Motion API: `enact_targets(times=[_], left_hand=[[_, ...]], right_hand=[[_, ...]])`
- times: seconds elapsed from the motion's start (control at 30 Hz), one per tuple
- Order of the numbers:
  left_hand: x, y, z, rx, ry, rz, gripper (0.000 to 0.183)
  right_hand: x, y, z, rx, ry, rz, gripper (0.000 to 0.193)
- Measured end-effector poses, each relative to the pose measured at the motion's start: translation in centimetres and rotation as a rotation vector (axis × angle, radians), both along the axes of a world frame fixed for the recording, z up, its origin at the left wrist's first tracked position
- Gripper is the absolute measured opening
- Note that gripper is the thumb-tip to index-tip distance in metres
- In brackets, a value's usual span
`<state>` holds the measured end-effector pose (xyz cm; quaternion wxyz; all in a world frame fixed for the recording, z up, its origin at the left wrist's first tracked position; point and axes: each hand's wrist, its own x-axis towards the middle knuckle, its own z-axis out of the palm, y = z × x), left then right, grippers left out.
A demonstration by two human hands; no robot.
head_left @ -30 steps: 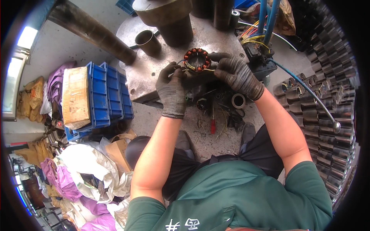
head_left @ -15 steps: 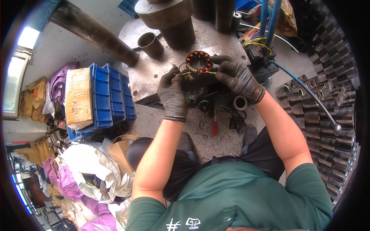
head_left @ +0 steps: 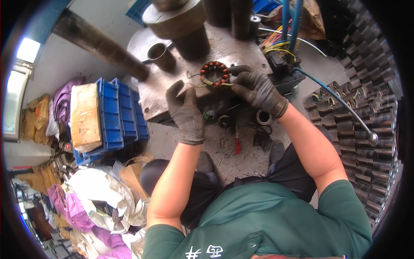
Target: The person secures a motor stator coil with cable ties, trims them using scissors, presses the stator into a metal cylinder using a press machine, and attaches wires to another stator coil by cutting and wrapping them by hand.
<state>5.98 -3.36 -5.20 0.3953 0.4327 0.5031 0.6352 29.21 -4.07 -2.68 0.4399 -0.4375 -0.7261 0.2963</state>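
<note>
From the head camera, the coil ring [head_left: 204,72] is at the bench's [head_left: 155,93] near edge. The left hand [head_left: 187,116], spread wide, is empty beside it. The right hand [head_left: 258,90] reaches its right side; I cannot tell whether it grips the yellow wire [head_left: 227,84].

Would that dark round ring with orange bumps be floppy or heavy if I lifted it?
The dark ring with orange coils seems stiff, forming a neat circle. It may be heavy for its size, being thickly wound. Its thin yellowish wires would probably bend easily.
</note>
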Motion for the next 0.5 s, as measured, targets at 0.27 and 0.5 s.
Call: enact_targets(times=[0.27,0.5], left_hand=[[2.5,-1.6,1.3,0.473,0.655,-0.327,0.044],[3.1,0.4,0.8,0.271,0.789,-0.351,0.032]], right_hand=[[-1.2,-0.6,0.3,-0.002,-0.078,-0.053,0.018],[-0.7,-1.4,0.1,-0.453,0.187,-0.084,0.022]])
